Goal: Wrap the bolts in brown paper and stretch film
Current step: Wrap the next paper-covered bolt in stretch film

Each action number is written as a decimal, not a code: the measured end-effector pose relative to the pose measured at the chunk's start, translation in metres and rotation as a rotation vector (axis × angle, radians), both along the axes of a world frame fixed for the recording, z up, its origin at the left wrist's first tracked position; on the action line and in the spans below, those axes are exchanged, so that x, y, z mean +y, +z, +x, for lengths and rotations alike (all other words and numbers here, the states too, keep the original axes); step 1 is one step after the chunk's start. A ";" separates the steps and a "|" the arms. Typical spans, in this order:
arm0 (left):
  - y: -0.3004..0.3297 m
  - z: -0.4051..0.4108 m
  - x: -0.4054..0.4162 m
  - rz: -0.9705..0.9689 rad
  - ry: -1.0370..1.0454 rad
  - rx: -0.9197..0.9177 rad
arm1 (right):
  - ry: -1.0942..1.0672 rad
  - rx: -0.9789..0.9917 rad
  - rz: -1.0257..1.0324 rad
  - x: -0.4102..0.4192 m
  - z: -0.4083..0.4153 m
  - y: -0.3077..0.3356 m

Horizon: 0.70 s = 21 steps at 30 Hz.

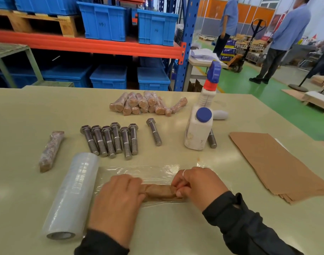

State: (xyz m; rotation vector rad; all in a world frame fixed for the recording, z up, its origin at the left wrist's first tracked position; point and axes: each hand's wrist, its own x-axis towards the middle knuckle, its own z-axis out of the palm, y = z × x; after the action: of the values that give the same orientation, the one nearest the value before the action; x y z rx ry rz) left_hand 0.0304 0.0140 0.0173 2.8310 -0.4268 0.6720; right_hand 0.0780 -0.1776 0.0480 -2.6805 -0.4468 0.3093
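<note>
the paper-wrapped bolt (160, 192) lies near the front edge of the surface (19, 115), on a sheet of film (139, 171) pulled out from the roll (73, 194) at the left. the left hand (118, 197) covers the bolt's left end with curled fingers, holding it; the right hand (196, 186) pinches the right end, fingers tucked around the folded paper.

the risks i judge from here: the film looks thin and creased, so it may cling to itself or bunch before it goes round the bolt, leaving a loose wrap. if either grip eases, the paper fold at the ends could spring open and the bolt slide out of its paper. the roll is touching the left forearm, so a sideways move could nudge it and drag the sheet askew.

farther off, six bare bolts (111, 140) lie side by side, one more (154, 131) apart to their right, another (212, 139) partly behind the bottle (198, 127). a finished pile (148, 103) sits far, one wrapped bolt (51, 150) left, paper sheets (275, 162) right.
</note>
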 end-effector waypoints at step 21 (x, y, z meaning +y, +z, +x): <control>-0.008 -0.004 0.010 -0.043 -0.028 0.186 | 0.074 -0.005 -0.078 0.002 0.002 0.006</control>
State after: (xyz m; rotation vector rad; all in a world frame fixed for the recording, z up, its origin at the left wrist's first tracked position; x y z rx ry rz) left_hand 0.0266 0.0239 0.0091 2.8086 -0.4133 0.4019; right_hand 0.0796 -0.1759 0.0536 -2.7454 -0.5469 0.3488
